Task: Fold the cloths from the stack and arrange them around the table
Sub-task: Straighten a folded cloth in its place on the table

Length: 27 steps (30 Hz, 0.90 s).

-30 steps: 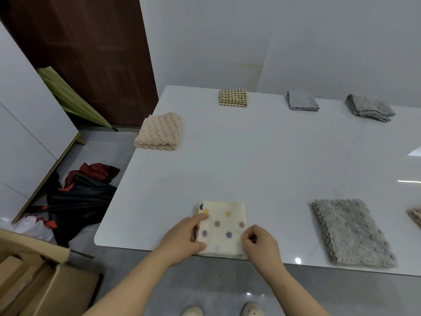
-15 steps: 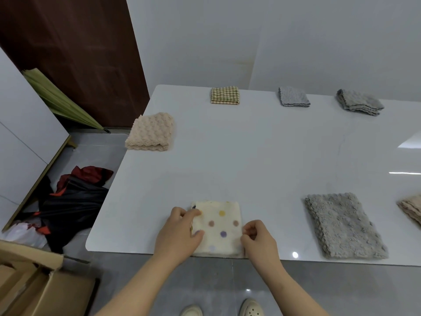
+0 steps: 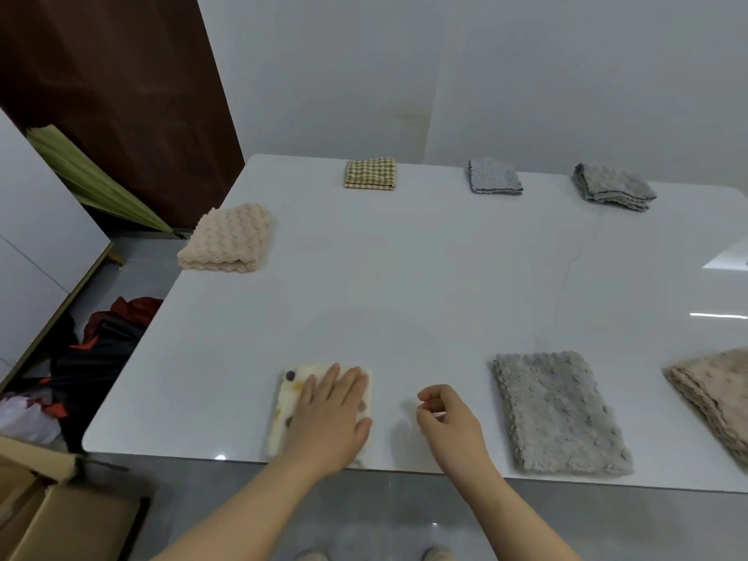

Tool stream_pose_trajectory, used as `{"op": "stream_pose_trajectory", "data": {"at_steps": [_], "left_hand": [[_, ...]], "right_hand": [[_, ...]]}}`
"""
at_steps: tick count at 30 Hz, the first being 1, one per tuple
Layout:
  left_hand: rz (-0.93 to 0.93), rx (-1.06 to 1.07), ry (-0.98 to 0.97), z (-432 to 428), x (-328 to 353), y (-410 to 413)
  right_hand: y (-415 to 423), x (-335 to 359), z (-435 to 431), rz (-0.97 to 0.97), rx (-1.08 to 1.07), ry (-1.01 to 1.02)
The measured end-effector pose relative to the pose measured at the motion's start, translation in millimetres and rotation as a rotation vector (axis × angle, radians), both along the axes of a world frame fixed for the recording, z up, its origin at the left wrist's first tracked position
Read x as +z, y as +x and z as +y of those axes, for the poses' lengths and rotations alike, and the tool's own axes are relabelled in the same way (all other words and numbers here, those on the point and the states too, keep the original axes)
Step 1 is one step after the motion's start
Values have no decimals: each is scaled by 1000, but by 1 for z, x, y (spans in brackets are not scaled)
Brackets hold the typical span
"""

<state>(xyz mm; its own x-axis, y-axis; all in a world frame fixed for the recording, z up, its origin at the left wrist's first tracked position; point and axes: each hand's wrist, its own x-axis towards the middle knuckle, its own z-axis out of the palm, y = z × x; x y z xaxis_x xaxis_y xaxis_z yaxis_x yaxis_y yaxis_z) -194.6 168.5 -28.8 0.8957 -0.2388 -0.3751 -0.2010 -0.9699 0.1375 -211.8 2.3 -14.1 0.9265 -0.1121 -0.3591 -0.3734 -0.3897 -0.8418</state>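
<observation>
A folded cream cloth with coloured dots lies at the near edge of the white table. My left hand lies flat on it with straight fingers, pressing it down. My right hand hovers just right of the cloth, fingers loosely curled, holding nothing. Other folded cloths lie around the table: a grey one near right, a beige one at the right edge, a bumpy beige one on the left, and a checked one plus two grey ones along the far side.
Left of the table, dark and red fabric lies on the floor, with a cardboard box near my feet. A green folded umbrella leans by the brown door.
My left hand moved from the cloth's left edge onto its top and flattened. My right hand let go of the cloth's right edge and drew away to the right.
</observation>
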Motion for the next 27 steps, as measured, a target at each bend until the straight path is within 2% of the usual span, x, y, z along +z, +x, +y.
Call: {"op": "stream_pose_trajectory", "data": {"at_steps": [3,7,8,11,14,17,19,21,23,27], "left_hand": [[-3,89,-24,-10,13,5],[-242,196,-237,-59,35,9],[-211,233,-337,-75,37,10],[34,361,-583,-119,35,11],[145,424,-661,-154,26,7],[186,464,-709,-178,21,-1],[194,459,-728,-192,19,-4],[223,471,-783,-203,16,-7],[279,565,-925,-210,14,-8],[352,781,-1204,-207,16,-4]], "right_hand": [[5,3,-20,-18,15,-3],[13,19,-53,-112,21,-8],[13,23,-63,-142,13,-22],[13,29,-100,-202,-49,-108],[11,21,-142,-236,-134,-353],[4,11,-174,-140,-192,-535],[-1,7,-188,-56,-213,-443],[-4,5,-193,-9,-238,-212],[-5,6,-194,47,-216,-67],[-4,6,-191,84,-189,71]]}}
